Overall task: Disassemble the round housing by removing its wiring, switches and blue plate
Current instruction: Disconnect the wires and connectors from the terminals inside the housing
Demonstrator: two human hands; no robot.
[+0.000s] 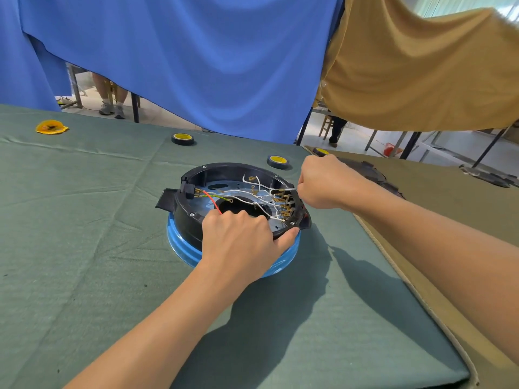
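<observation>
A round black housing sits upside down on a blue base ring in the middle of the green-covered table. Inside lie a pale blue plate, white wires, a red wire and a row of brass terminals at the right wall. My left hand grips the near rim of the housing, thumb on the outer edge. My right hand is curled at the right rim and pinches a thin silvery tool or wire end that points at the top terminal.
Two black-and-yellow tape rolls lie behind the housing, and a yellow wrapper is at far left. Dark parts rest on a tan cloth at right. Blue and tan curtains hang behind; a person's legs show under them.
</observation>
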